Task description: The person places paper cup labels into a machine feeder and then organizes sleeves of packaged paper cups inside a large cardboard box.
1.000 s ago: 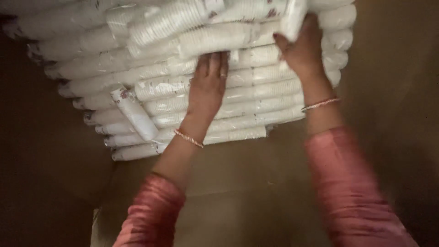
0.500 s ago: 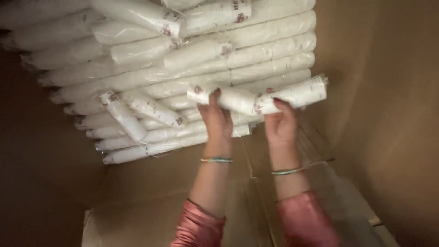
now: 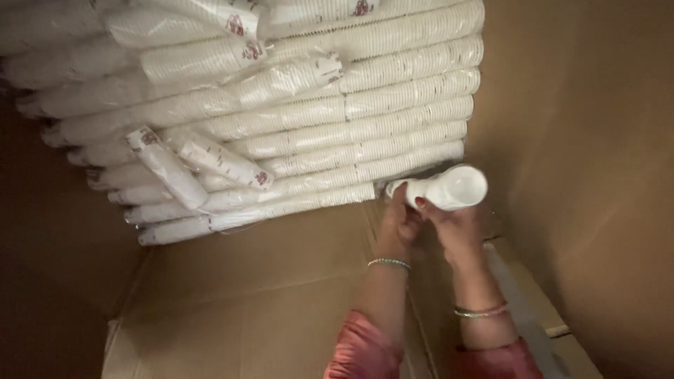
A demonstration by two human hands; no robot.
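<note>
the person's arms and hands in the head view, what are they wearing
Both arms are bare from wrist to mid-forearm, with pink, slightly shiny sleeves pushed up below. The left hand has a thin beaded silver-toned bracelet at the wrist. The right hand has a thin pinkish bangle further down the forearm and a dark red painted nail. No gloves.

Dim warm light, dark corners, soft blur

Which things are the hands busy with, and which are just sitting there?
Busy with:
- sleeve of white cups, held end-on
- left hand and right hand, both gripping it

Just sitting there:
- rows of stacked cup sleeves in the box
- two loose sleeves lying slantwise on the rows
- cardboard box
</note>
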